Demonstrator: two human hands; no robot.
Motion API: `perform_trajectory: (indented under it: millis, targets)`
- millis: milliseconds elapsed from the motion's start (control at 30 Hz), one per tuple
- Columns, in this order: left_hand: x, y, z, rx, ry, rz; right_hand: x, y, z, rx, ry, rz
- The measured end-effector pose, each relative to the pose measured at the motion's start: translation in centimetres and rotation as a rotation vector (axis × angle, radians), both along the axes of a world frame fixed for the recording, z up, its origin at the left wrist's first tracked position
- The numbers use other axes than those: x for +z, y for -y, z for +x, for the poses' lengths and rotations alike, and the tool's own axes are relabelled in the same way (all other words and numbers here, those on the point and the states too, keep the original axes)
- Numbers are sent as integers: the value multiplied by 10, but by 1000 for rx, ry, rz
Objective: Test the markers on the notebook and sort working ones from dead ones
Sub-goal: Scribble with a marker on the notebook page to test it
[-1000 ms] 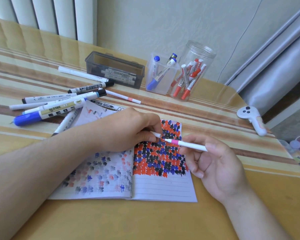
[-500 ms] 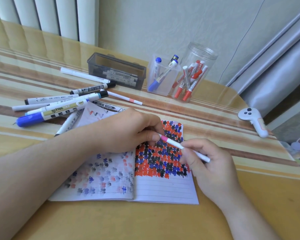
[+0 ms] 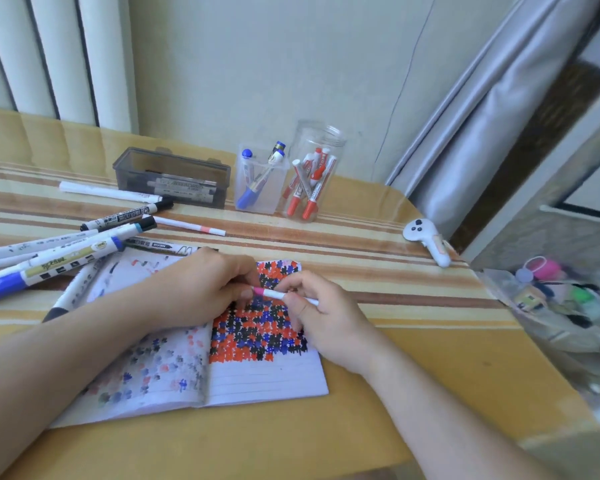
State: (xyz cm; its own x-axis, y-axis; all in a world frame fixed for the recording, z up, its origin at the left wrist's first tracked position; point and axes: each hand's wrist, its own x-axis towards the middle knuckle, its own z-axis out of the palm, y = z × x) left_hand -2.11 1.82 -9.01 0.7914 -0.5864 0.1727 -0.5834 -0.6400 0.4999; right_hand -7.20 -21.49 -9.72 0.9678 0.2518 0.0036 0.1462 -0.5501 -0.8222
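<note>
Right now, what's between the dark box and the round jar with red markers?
In the head view, a square clear cup holding blue markers stands between the dark box and round jar.

White controller (image 3: 426, 241) near table's right edge; curtain (image 3: 492, 109) behind; radiator (image 3: 56, 57) far left.

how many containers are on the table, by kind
dark grey box: 1
square clear cup: 1
round clear jar: 1
total: 3
</note>
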Motion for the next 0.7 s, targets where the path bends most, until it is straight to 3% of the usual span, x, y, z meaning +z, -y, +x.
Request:
perform_trajectory:
  millis: [167,333,467,567,700]
  targets:
    - [2,14,-17,120,73,50,13,-2,12,-47,-222,95]
    - [14,41,-34,189,146,299,13,6,-52,-168,-34,130]
    - [28,105,-109,-67,127,-2,0,82,-164,-203,37,204]
    - [19,171,-182,-286,-47,-189,-37,157,-248,-481,4,410]
    - [-51,260,-235,-422,-249,-98,-159,223,-350,-1010,-173,523]
